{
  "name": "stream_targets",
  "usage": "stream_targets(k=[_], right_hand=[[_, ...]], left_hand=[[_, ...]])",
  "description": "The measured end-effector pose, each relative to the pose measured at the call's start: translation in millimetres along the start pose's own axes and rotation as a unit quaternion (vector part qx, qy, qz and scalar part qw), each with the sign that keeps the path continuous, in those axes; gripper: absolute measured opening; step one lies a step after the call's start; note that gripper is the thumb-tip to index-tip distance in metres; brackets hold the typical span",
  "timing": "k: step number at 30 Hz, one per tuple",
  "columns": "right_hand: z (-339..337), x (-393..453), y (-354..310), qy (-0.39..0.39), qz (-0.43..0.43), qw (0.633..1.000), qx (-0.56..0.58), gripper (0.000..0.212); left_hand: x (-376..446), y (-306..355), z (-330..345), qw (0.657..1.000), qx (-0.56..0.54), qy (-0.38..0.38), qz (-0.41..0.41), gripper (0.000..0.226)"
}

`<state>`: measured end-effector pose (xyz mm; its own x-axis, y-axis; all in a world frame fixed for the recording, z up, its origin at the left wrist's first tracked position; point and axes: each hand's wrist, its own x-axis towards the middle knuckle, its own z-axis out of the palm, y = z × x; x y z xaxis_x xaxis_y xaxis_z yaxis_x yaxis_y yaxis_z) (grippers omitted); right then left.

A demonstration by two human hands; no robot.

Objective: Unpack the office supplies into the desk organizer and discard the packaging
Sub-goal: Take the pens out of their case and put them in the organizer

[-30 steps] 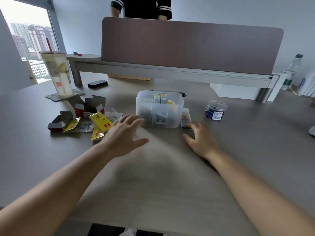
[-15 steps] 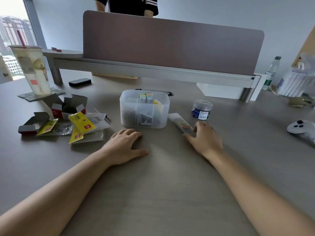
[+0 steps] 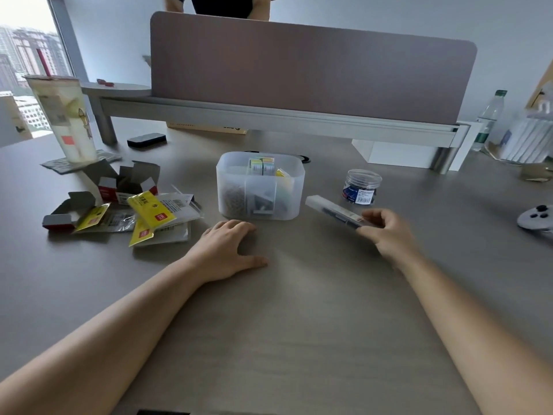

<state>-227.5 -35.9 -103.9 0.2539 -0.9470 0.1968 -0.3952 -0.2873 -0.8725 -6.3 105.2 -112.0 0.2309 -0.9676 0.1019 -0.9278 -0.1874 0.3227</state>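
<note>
Now, from the head view, the right hand (image 3: 386,235) pinches one end of a small flat box (image 3: 332,210), lifted just right of the clear organizer (image 3: 259,187). The left hand (image 3: 227,250) lies flat and open on the desk (image 3: 299,324), near the empty wrappers (image 3: 125,211).

Both forearms bare from the frame's lower edge to the wrists; no sleeve, cuff, watch or band in view. Left hand (image 3: 223,250) and right hand (image 3: 386,232): bare, no gloves, no rings visible. Fingernails too small to make out.
</note>
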Motion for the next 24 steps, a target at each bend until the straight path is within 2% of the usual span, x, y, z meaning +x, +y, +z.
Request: stream_targets(k=[3,5,9,11,14,17,20,22,24], right_hand=[[2.1,-14.1,-7.2,-0.069,-0.027,0.995,0.06,0.033],[9.0,-23.0,-14.6,-0.117,-0.058,0.988,0.082,0.033],[27.3,-37.2,-31.5,-0.192,-0.116,0.969,0.109,0.031],[32.8,-39.8,-35.5,-0.197,-0.13,0.964,0.124,0.032],[36.6,-40.9,-36.9,-0.212,-0.14,0.959,0.128,0.031],[40.9,-39.3,-38.3,-0.209,-0.157,0.962,0.081,0.028],[48.2,-36.3,-45.2,-0.182,-0.196,0.963,-0.025,0.024],[53.1,-37.0,-52.5,-0.167,-0.231,0.955,-0.081,0.013],[58.4,-38.8,-56.2,-0.157,-0.274,0.941,-0.117,0.013]], left_hand=[[-0.7,2.2,-0.7,0.997,-0.058,0.041,-0.002,0.07],[-1.5,5.2,-1.7,0.985,-0.157,0.076,-0.014,0.067],[-3.4,13.0,-2.5,0.925,-0.367,0.095,-0.016,0.067],[-4.1,12.8,-5.2,0.885,-0.452,0.105,-0.03,0.054],[-3.2,7.3,-9.6,0.844,-0.525,0.098,-0.06,0.045],[-3.4,8.0,-11.6,0.789,-0.607,0.074,-0.054,0.032],[-2.9,11.1,-14.5,0.732,-0.676,0.072,-0.049,0.023],[-1.6,8.7,-16.2,0.71,-0.698,0.076,-0.053,0.023],[-2.0,5.2,-18.4,0.699,-0.708,0.082,-0.059,0.022]])
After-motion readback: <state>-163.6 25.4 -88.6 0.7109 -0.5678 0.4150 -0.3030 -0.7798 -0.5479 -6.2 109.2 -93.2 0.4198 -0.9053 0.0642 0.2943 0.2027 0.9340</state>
